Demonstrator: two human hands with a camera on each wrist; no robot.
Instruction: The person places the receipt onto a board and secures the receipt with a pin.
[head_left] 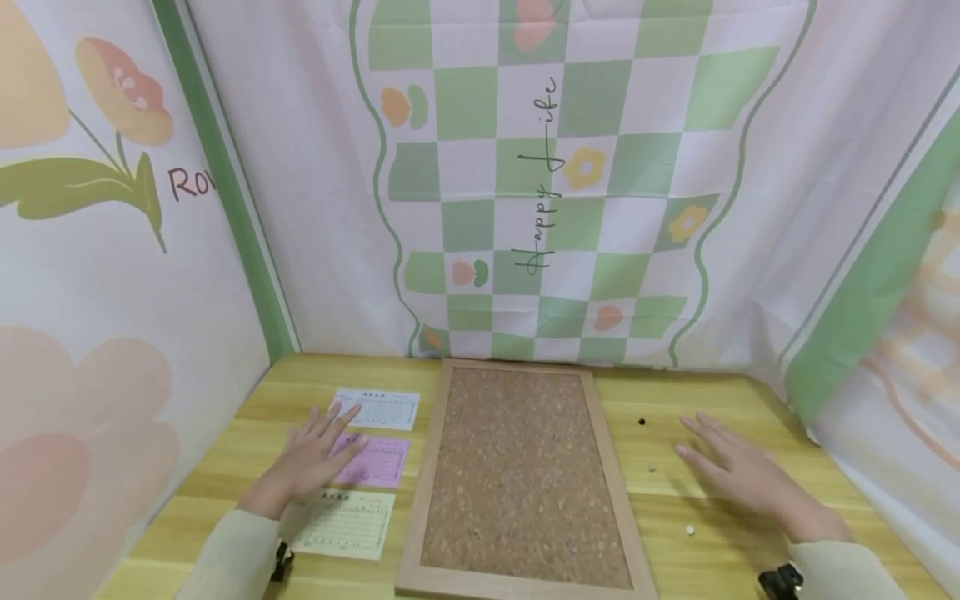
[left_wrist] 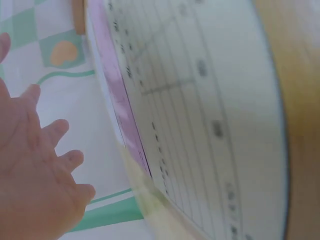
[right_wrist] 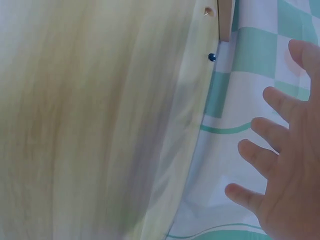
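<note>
The left grip (head_left: 307,462), fingers spread, hangs over the pink slip (head_left: 382,465), the cork board (head_left: 525,475) to its right. The right grip (head_left: 742,475), also spread, holds nothing; the black piece (head_left: 641,422) lies to its left, so tiny that a careless sweep might roll it away.

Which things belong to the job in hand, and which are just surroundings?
Probably the job:
blue printed slip, pink printed slip, green printed slip, by the left hand
framed cork board
small black piece, grey piece, white piece, possibly tacks, by the right hand

Probably surroundings:
checked "Happy Life" cloth
floral cloth
table
</note>
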